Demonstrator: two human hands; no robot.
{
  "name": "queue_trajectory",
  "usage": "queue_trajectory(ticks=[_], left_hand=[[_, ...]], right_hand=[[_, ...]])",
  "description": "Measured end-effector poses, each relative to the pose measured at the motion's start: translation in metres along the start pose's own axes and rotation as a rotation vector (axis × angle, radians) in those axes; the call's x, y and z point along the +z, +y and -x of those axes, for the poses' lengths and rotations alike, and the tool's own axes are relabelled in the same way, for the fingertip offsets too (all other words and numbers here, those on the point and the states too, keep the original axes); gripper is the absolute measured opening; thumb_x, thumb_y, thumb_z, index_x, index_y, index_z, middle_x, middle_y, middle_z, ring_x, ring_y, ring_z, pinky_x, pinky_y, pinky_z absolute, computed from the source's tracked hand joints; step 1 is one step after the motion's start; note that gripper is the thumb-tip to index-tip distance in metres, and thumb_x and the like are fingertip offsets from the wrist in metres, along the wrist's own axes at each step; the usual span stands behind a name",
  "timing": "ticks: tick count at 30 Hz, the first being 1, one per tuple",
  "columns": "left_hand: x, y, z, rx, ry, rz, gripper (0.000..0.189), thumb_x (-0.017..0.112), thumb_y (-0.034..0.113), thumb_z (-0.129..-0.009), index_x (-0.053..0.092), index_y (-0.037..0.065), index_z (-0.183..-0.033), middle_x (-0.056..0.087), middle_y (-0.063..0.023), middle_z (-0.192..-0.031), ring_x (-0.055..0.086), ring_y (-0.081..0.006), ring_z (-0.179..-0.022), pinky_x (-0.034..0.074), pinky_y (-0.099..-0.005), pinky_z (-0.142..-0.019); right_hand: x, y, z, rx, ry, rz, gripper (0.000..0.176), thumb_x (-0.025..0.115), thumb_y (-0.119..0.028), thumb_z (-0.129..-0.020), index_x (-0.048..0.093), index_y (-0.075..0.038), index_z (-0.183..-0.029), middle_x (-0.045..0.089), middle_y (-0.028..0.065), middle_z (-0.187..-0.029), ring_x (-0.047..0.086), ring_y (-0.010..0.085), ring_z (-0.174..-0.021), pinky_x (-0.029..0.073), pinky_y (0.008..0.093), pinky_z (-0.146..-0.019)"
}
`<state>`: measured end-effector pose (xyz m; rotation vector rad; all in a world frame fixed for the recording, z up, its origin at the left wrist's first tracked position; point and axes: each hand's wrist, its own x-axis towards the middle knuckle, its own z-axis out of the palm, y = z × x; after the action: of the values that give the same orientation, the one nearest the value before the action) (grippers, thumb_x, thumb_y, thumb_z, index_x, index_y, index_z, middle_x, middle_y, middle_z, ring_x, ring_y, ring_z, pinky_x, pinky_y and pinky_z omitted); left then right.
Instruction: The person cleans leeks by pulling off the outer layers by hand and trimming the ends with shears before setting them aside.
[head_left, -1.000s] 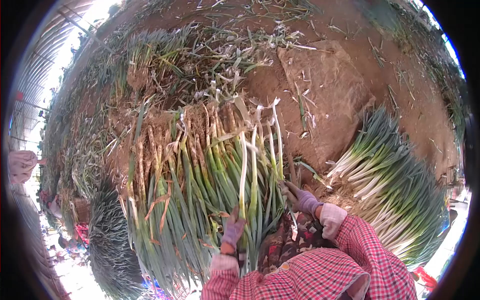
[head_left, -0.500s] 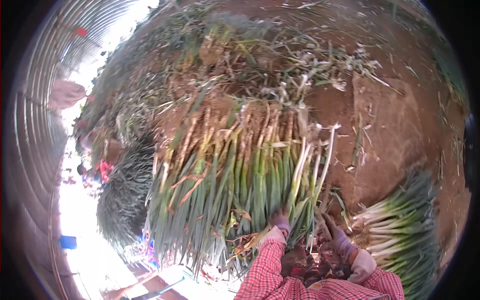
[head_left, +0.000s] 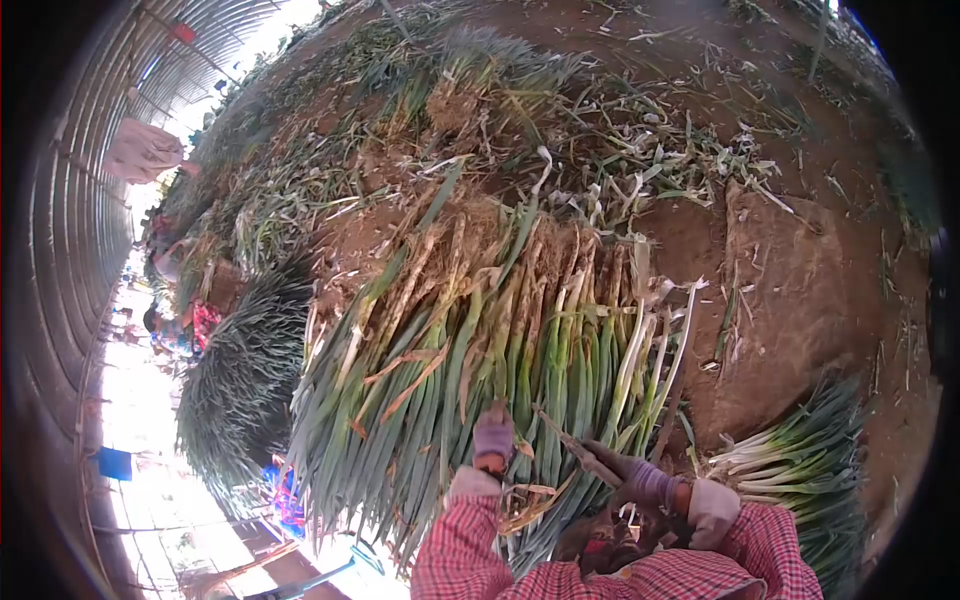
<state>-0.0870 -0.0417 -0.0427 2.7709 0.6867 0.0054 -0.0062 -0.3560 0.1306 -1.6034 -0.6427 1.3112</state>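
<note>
A wide heap of long green onions (head_left: 480, 340) lies before me, earthy roots pointing away and green leaves toward me. My left hand (head_left: 493, 437), in a purple glove, rests on the heap's middle with fingers curled around a green onion stalk; the fingertips are partly hidden among leaves. To its right, my right hand (head_left: 648, 485), also gloved, is closed round a narrow knife (head_left: 575, 443) whose tip points up and left over the leaves. At lower right lies a pile of cleaned green onions (head_left: 790, 450) with white stems.
A darker pile of green onions (head_left: 250, 370) stands at left. Peeled scraps (head_left: 650, 165) litter the soil beyond the heap. A flat brown sheet (head_left: 785, 300) lies at right. People, including a red sleeve (head_left: 205, 322), are at far left near the ribbed greenhouse wall (head_left: 75, 250).
My left hand has moved left across the leaves. The right hand has swung the knife from upright to slanting up-left over the heap. The view has shifted slightly.
</note>
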Motion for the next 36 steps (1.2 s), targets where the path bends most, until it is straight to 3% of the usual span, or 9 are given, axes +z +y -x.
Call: queue_trajectory(ticks=[3,10,19,21,24,27,31,33,36], left_hand=[[0.014,0.001,-0.067,-0.034,-0.089,-0.141,0.039,0.051,0.027,-0.088,0.052,0.011,-0.123,0.064,-0.0184,-0.101,0.061,-0.0373,-0.091,0.048,-0.0478,-0.078],[-0.027,0.027,-0.134,-0.166,-0.348,-0.194,0.06,0.055,0.034,-0.087,0.035,0.014,-0.141,0.04,-0.0131,-0.14,0.044,-0.0308,-0.126,0.038,-0.0408,-0.103],[-0.046,0.028,-0.13,-0.27,-0.562,-0.24,0.073,0.06,0.048,-0.081,0.039,0.012,-0.141,0.041,-0.0142,-0.143,0.045,-0.0292,-0.128,0.041,-0.0414,-0.101],[-0.062,0.035,-0.145,-0.265,-0.863,-0.217,0.076,0.065,0.056,-0.075,0.051,0.008,-0.132,0.051,-0.0146,-0.135,0.052,-0.0322,-0.121,0.044,-0.0424,-0.098],[0.087,-0.087,-0.139,0.195,-0.865,-0.341,0.07,0.064,0.065,-0.071,0.064,0.014,-0.118,0.058,-0.0161,-0.126,0.052,-0.0306,-0.12,0.04,-0.038,-0.101],[-0.013,-0.003,-0.102,-0.01,-0.978,-0.35,0.08,0.065,0.07,-0.066,0.063,0.009,-0.117,0.064,-0.0173,-0.114,0.06,-0.0331,-0.107,0.048,-0.039,-0.087],[-0.045,0.02,-0.044,0.155,-1.073,-0.426,0.083,0.07,0.067,-0.061,0.063,0.006,-0.117,0.06,-0.0188,-0.121,0.057,-0.0325,-0.114,0.046,-0.0392,-0.093],[-0.042,0.017,0.004,0.13,-0.904,-0.264,0.083,0.072,0.068,-0.059,0.064,0.007,-0.114,0.063,-0.0189,-0.114,0.059,-0.0314,-0.111,0.047,-0.0396,-0.091],[-0.046,-0.006,0.044,0.339,-0.414,0.029,0.065,0.066,0.045,-0.078,0.054,0.003,-0.125,0.06,-0.0163,-0.12,0.061,-0.0302,-0.104,0.049,-0.0397,-0.089]], right_hand=[[0.009,0.048,-0.024,-0.074,0.386,-0.331,0.108,0.065,0.008,-0.057,0.017,-0.017,-0.15,0.035,0.0119,-0.148,0.034,0.0214,-0.134,0.033,0.0308,-0.106],[0.031,0.025,-0.015,0.08,0.279,-0.206,0.11,0.07,0.003,-0.059,0.013,-0.016,-0.151,0.035,0.0111,-0.147,0.034,0.0199,-0.134,0.03,0.0317,-0.108],[0.059,0.047,-0.008,0.085,0.33,-0.095,0.109,0.071,0.001,-0.06,0.013,-0.02,-0.151,0.046,0.0132,-0.14,0.049,0.024,-0.122,0.04,0.0323,-0.099],[0.057,0.026,-0.003,0.123,0.333,-0.177,0.109,0.07,0.001,-0.06,0.013,-0.021,-0.151,0.048,0.0152,-0.138,0.052,0.0266,-0.12,0.041,0.0334,-0.098],[0.053,0.03,0.007,0.138,0.378,-0.232,0.108,0.068,-0.001,-0.059,0.014,-0.024,-0.151,0.049,0.0149,-0.136,0.052,0.0301,-0.119,0.043,0.034,-0.095],[0.073,0.061,0.001,0.254,0.399,-0.17,0.109,0.068,-0.003,-0.056,0.016,-0.027,-0.15,0.055,0.0133,-0.13,0.054,0.0303,-0.115,0.045,0.0363,-0.091],[0.069,0.015,0.028,0.233,0.454,-0.262,0.073,0.056,-0.042,-0.087,0.022,-0.023,-0.149,0.061,0.0159,-0.115,0.064,0.0268,-0.098,0.049,0.0365,-0.084],[0.076,0.039,0.029,0.26,0.265,-0.383,0.12,0.083,-0.028,-0.053,0.014,-0.022,-0.151,0.046,0.0078,-0.139,0.05,0.0273,-0.123,0.04,0.0351,-0.098],[0.083,0.036,0.046,0.255,0.314,-0.29,0.122,0.087,-0.039,-0.051,0.015,-0.028,-0.15,0.053,0.0093,-0.131,0.057,0.0299,-0.112,0.044,0.0369,-0.091]])
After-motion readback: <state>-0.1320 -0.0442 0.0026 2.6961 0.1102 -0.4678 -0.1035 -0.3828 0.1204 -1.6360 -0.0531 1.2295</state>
